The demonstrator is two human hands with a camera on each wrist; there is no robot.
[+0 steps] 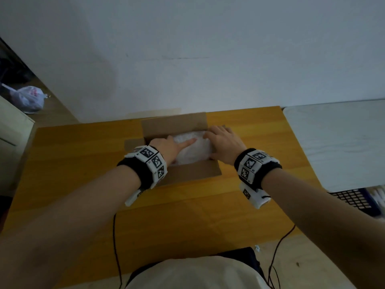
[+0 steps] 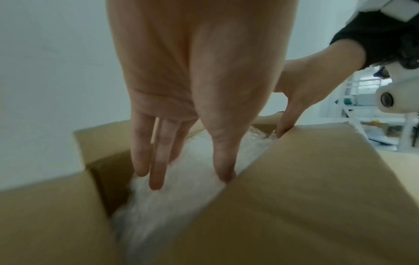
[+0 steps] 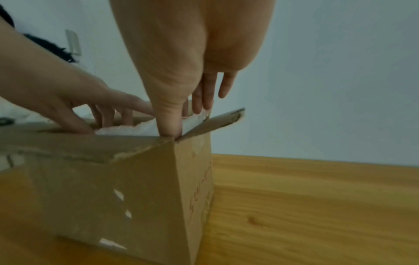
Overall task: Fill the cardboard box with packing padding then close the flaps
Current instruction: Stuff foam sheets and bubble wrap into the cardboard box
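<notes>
A brown cardboard box (image 1: 187, 174) stands on the yellow wooden table (image 1: 83, 163) with its flaps open. White bubble-wrap padding (image 1: 193, 151) fills its inside. My left hand (image 1: 170, 147) reaches in from the left, its straight fingers (image 2: 156, 161) pressing down on the padding (image 2: 181, 188). My right hand (image 1: 223, 140) lies over the box's right side, with its thumb (image 3: 169, 116) tucked into the near right corner against the padding (image 3: 136, 128) and its fingers straight over the far right edge. The box (image 3: 136, 188) shows its near wall and right wall.
A white wall rises just behind the table. A pale table (image 1: 343, 142) adjoins on the right, with a dark mesh basket (image 1: 354, 199) below it. A plastic bag (image 1: 29, 99) lies on the floor at the far left. Cables hang from both wrists.
</notes>
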